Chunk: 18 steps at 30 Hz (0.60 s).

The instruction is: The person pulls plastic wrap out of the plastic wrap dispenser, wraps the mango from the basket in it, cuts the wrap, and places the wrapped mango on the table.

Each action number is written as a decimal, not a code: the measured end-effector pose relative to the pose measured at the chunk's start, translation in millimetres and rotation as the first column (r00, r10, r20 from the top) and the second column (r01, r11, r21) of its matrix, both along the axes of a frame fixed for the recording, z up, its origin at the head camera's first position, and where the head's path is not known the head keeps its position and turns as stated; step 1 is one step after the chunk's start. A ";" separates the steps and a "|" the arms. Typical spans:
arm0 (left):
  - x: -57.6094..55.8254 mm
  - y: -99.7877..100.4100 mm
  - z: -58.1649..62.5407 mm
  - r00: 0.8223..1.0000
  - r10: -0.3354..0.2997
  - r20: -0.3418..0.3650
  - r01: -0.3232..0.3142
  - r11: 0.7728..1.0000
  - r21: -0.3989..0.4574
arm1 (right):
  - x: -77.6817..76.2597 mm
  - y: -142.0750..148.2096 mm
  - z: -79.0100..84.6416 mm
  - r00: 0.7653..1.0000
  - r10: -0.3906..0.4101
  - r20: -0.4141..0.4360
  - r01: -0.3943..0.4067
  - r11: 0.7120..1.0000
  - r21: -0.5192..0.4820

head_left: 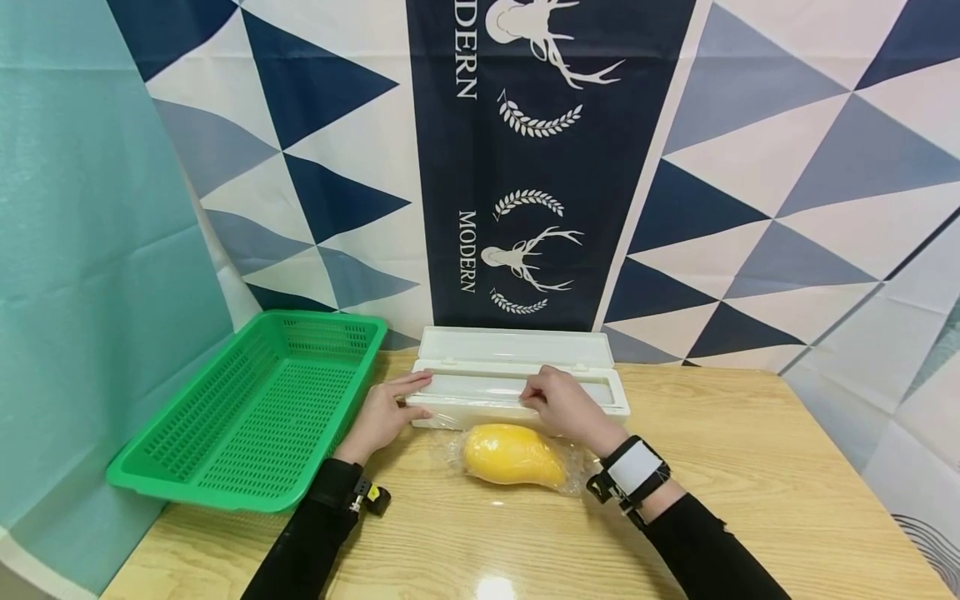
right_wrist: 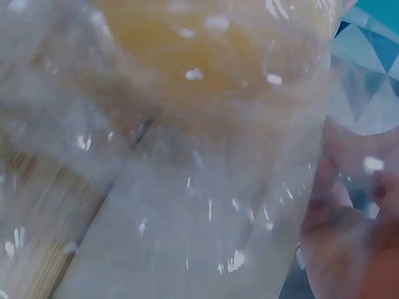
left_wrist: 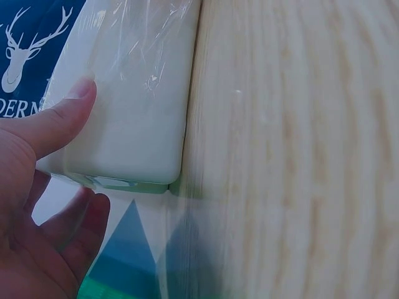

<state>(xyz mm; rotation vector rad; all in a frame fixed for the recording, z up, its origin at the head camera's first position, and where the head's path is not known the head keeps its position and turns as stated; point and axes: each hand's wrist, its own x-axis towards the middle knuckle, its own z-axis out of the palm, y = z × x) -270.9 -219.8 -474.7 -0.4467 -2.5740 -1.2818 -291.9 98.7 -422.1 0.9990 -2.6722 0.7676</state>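
Note:
A white cling film dispenser (head_left: 517, 390) lies lengthwise on the table, its lid (head_left: 517, 346) raised at the back and a pale roll inside. My left hand (head_left: 378, 417) grips its left end. In the left wrist view the thumb (left_wrist: 78, 103) presses the front face and the other fingers curl by the end. My right hand (head_left: 566, 404) pinches at the front rim, right of the middle; its fingertips hide what lies between them. Just in front lies a yellow mango (head_left: 513, 454) in clear cling film (right_wrist: 206, 180), which stretches up to the dispenser's front.
A green plastic basket (head_left: 367, 367) stands at the left, close to my left forearm. Behind the dispenser hangs a patterned cloth (head_left: 517, 167). The wooden table (head_left: 712, 467) reaches out to the right, with its edge by a pale sheet.

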 end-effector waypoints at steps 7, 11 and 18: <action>0.1 0.1 0.1 1.000 0.005 -0.003 -0.005 1.000 0.000 | 0.9 6.4 0.6 1.000 -0.005 -0.012 0.005 1.000 0.005; 0.6 0.5 0.0 1.000 0.004 -0.014 -0.004 1.000 0.001 | 1.3 8.9 0.1 1.000 -0.014 -0.002 0.014 1.000 0.013; 1.2 0.7 -0.2 1.000 0.006 -0.015 -0.006 1.000 -0.003 | 2.1 14.3 -0.6 1.000 -0.017 0.001 0.017 1.000 0.023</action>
